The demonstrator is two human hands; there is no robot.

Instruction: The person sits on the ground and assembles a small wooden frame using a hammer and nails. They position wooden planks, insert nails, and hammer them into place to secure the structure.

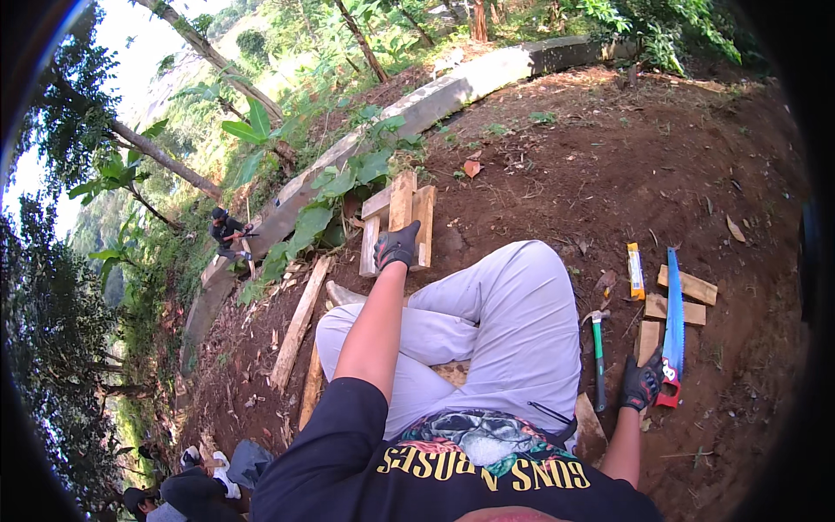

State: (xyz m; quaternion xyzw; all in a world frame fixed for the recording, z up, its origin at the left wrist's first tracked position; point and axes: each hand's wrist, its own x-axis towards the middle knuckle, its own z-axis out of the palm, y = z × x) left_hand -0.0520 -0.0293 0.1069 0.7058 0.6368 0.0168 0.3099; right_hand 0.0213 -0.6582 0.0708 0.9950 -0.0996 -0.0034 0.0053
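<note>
My left hand (397, 247), in a dark glove, is closed on the near part of an assembly of short wooden boards (401, 202). Its boards lie side by side with one on top, beyond my crossed legs. On my right side, my gloved right hand (642, 383) is at the near end of a short wooden block (648, 340), its fingers curled against it and partly hidden. Just beside that hand lies a handsaw (673, 322) with a blue blade and a red and white handle. To its left rests a claw hammer (597, 357) with a green and black handle.
Two more wood pieces (685, 311) and a yellow and white packet (636, 271) lie beyond the hammer. A long plank (300, 326) is on the soil to my left. A low concrete wall (409, 111) curves behind. Other people (228, 233) are at the left.
</note>
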